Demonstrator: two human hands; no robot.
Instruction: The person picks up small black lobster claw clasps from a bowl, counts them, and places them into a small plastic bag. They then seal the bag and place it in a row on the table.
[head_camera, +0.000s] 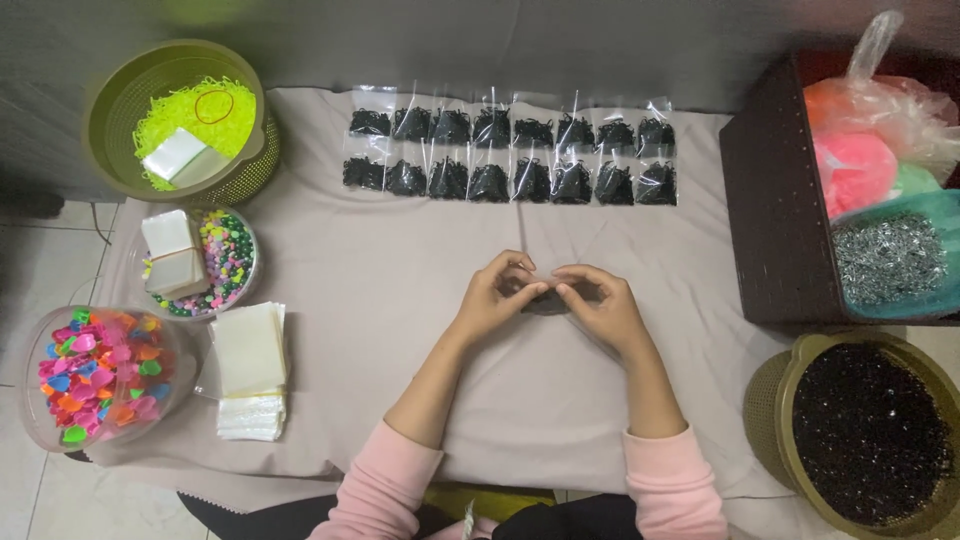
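Both hands, left hand (497, 296) and right hand (600, 303), pinch a small clear bag (547, 303) of dark bits between their fingers, its length lying crosswise.

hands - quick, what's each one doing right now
Left hand: pinched shut on the small clear bag of black bits.
Right hand: pinched shut on the same bag.

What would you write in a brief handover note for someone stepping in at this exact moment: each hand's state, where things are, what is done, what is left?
Left hand and right hand: both pinch one small clear bag of black pieces at the cloth's middle.
Done: sixteen filled bags lie in two rows at the far edge.
Left: the bag in hand looks unfinished; empty bags are stacked at left, and the black pieces in the basket at right are plentiful.
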